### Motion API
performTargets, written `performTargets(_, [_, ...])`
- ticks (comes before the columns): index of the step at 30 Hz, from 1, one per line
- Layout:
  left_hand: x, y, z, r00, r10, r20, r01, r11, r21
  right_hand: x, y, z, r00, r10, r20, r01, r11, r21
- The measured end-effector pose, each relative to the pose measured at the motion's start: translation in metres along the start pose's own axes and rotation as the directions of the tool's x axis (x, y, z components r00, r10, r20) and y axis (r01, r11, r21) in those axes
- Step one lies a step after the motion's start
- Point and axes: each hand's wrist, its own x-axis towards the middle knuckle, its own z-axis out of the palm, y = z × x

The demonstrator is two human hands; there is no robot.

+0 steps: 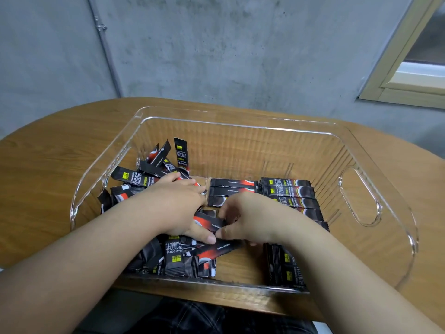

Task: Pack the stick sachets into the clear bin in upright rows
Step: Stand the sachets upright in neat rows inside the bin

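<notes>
Both hands work inside the clear bin [356,138]: the right hand [255,218] and left hand [178,203] together pinch one black-and-red stick sachet [209,221] at mid-floor, fingers curled around it. A loose pile of sachets [149,172] fills the bin's left side, a neat row of sachets [289,196] lies toward the right wall, and another batch [284,263] stands at the near right corner; the bin sits on the wooden table [48,150]. The step in hand appears to be squaring a picked sachet, and the next move calls for carrying it right and seating it against the existing row without toppling it.
</notes>
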Motion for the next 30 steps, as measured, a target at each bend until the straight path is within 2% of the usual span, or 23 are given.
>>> performTargets(5, [0.003, -0.001, 0.001, 1.000, 0.004, -0.007, -0.005, 0.999, -0.035, -0.003, -0.003, 0.001, 0.993, -0.062, 0.097, 0.078, 0.982, -0.170])
performTargets(9, [0.003, -0.001, 0.004, 1.000, 0.012, -0.025, -0.013, 0.998, -0.059, -0.003, -0.009, 0.006, 0.987, -0.091, 0.133, 0.117, 0.973, -0.199])
performTargets(14, [0.002, 0.000, 0.005, 0.999, 0.004, -0.046, -0.008, 0.995, -0.096, -0.002, -0.005, 0.001, 0.995, -0.092, 0.039, 0.100, 0.952, -0.289])
performTargets(18, [0.003, 0.000, 0.005, 0.999, -0.011, -0.043, 0.008, 0.998, -0.062, 0.003, 0.002, 0.001, 0.995, -0.035, -0.097, -0.003, 0.929, -0.369])
performTargets(21, [0.002, 0.000, 0.005, 0.999, -0.012, -0.047, 0.010, 0.998, -0.062, 0.008, 0.008, 0.005, 0.990, -0.007, -0.143, -0.049, 0.922, -0.384])
performTargets(25, [0.001, 0.002, 0.010, 0.997, -0.026, -0.076, 0.020, 0.997, -0.075, 0.009, 0.006, 0.007, 0.979, -0.051, -0.195, -0.021, 0.937, -0.348])
performTargets(30, [0.003, 0.012, 0.016, 0.991, -0.061, -0.120, 0.057, 0.998, -0.040, 0.011, 0.001, 0.012, 0.974, -0.140, -0.178, 0.086, 0.955, -0.284])
